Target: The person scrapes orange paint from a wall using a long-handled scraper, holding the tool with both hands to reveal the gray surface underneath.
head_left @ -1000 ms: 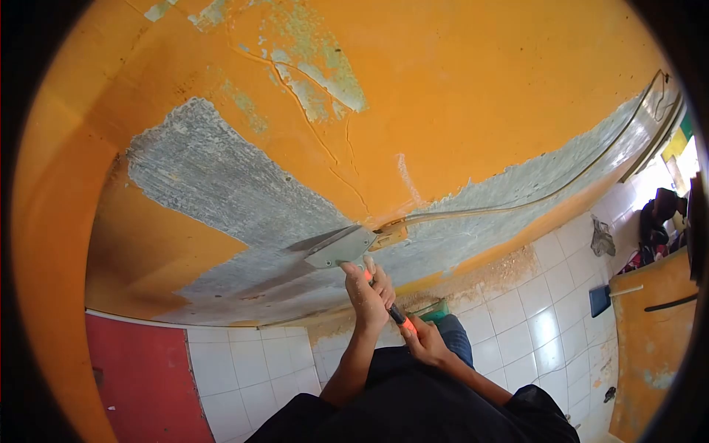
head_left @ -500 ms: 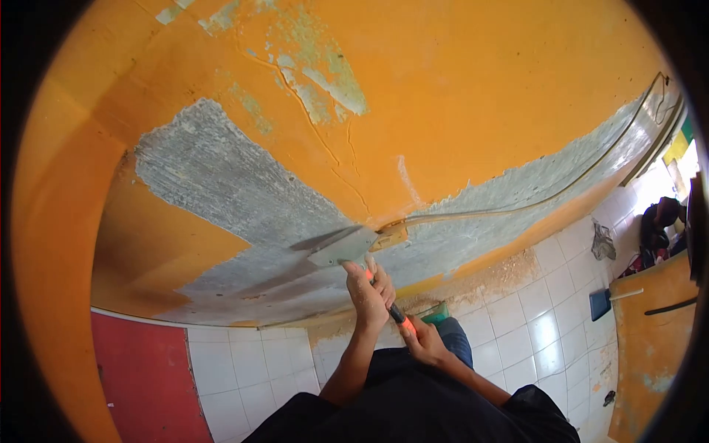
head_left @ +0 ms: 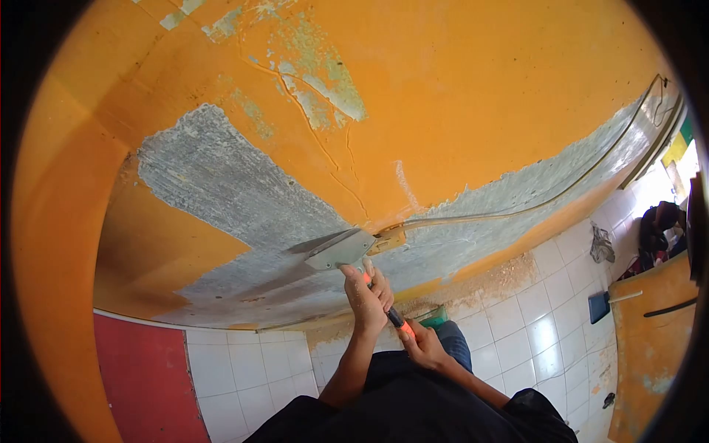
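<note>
Gripping black-and-orange-handled scraper (head_left: 396, 318) in curled fingers of left hand (head_left: 367, 297) just below flat grey metal blade (head_left: 341, 251) and right hand (head_left: 423, 345) lower; best pressed evenly, avoiding thin tan cable (head_left: 480, 217)

smooth metal blade (head_left: 343, 250) (rather matt)

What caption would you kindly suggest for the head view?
Left hand and right hand grip a wide-bladed scraper over an orange wall's bare grey patch.

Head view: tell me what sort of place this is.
Probably a room being refurbished: a scraper at an orange wall, a bare grey patch, and brown debris on white floor tiles.
</note>
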Available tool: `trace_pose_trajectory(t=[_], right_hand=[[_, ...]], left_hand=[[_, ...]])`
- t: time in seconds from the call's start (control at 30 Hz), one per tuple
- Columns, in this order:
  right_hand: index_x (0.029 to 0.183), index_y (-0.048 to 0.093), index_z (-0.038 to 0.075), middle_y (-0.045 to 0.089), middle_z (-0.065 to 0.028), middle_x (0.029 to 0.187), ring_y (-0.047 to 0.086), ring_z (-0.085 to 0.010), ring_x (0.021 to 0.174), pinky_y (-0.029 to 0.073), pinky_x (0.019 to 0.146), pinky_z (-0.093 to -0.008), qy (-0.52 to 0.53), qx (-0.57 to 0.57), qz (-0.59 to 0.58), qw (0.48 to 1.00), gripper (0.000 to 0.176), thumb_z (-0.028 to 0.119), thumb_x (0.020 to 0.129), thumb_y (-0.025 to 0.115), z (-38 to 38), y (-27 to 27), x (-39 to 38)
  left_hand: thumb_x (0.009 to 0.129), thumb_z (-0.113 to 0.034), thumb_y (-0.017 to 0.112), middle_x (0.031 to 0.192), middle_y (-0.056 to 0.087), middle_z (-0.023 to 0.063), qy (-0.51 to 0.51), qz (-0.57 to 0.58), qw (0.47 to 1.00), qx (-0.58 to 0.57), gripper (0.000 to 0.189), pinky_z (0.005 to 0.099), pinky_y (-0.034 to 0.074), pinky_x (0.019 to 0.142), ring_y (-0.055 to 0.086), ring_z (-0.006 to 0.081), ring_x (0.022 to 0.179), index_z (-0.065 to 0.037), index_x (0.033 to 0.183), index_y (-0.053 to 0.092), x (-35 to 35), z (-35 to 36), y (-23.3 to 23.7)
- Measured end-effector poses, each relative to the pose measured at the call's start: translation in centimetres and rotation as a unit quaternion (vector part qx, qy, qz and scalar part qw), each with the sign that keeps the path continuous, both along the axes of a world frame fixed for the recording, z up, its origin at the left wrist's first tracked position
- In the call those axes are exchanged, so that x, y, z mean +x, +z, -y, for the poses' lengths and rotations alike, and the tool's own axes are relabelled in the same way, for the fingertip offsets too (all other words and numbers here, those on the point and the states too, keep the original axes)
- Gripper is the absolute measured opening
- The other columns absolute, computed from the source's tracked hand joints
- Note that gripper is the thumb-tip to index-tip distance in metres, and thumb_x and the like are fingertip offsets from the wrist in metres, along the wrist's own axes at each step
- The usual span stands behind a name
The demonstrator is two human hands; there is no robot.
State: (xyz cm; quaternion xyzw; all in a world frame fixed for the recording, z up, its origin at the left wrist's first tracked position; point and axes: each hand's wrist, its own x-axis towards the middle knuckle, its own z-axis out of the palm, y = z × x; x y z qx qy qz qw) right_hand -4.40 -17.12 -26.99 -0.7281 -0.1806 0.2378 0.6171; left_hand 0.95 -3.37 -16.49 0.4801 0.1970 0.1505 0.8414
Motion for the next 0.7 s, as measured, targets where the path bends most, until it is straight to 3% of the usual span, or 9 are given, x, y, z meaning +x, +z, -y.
trace_pose_trajectory(t=[0.63,0.7], right_hand=[[0.089,0.053,0.004,0.054,-0.0126,0.062,0.058,-0.0265,0.056,0.044,0.054,-0.0383,0.011,0.016,-0.017,1.0,0.031,0.034,0.095,0.051,0.3,1.0,0.0],[0.09,0.053,0.004,0.055,-0.0125,0.063,0.058,-0.0261,0.056,0.044,0.054,-0.0382,0.011,0.019,-0.012,1.0,0.03,0.034,0.095,0.051,0.2,0.8,0.1]], left_hand=[[0.089,-0.072,0.03,0.05,0.026,-0.0059,-0.004,0.026,1.0,0.008,0.057,0.0224,0.02,0.033,0.023,0.0059,0.037,-0.016,0.08,0.038,0.2,-0.2,0.6],[0.088,-0.072,0.034,0.05,0.025,-0.0071,-0.002,0.029,1.0,-0.003,0.056,0.0222,0.016,0.033,0.02,0.0053,0.036,-0.017,0.08,0.041,-0.1,-0.1,0.7]])
